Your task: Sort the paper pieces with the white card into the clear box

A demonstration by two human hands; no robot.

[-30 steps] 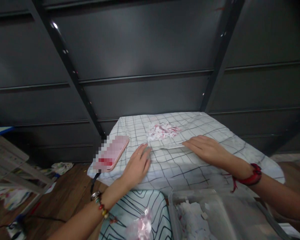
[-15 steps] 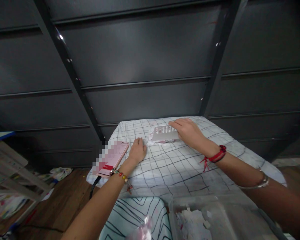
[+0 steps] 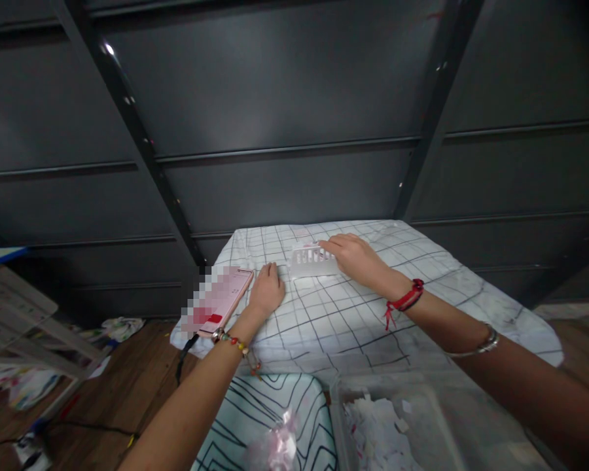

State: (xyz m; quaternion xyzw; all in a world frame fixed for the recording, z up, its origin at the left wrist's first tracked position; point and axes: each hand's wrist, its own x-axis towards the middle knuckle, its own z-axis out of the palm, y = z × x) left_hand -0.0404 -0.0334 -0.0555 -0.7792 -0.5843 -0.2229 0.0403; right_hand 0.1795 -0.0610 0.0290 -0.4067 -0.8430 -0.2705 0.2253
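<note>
My right hand (image 3: pixel 356 258) grips the upper right edge of a small white slotted piece (image 3: pixel 311 265), which looks like plastic and has a row of openings along its top. Its lower edge is at the checked cloth (image 3: pixel 324 320); whatever lies behind it is mostly hidden. My left hand (image 3: pixel 267 288) rests on the cloth with its fingers stretched forward and holds nothing. Just left of that hand lies a pink phone (image 3: pixel 235 296), partly pixelated, with a dark cable at its lower end.
Close to me, a clear plastic bin (image 3: pixel 336 418) holds white paper scraps (image 3: pixel 380 428). Beside it, a shiny pink plastic bag (image 3: pixel 279 445) sits on a pale patterned surface (image 3: pixel 235 409). A dark panelled wall (image 3: pixel 285 85) stands behind the table, and cables (image 3: pixel 93 426) cross the floor at left.
My right hand has shifted slightly left with the slotted piece, and the white bits that showed around it are now mostly covered. My left hand stays on the cloth. The view has tilted slightly.
</note>
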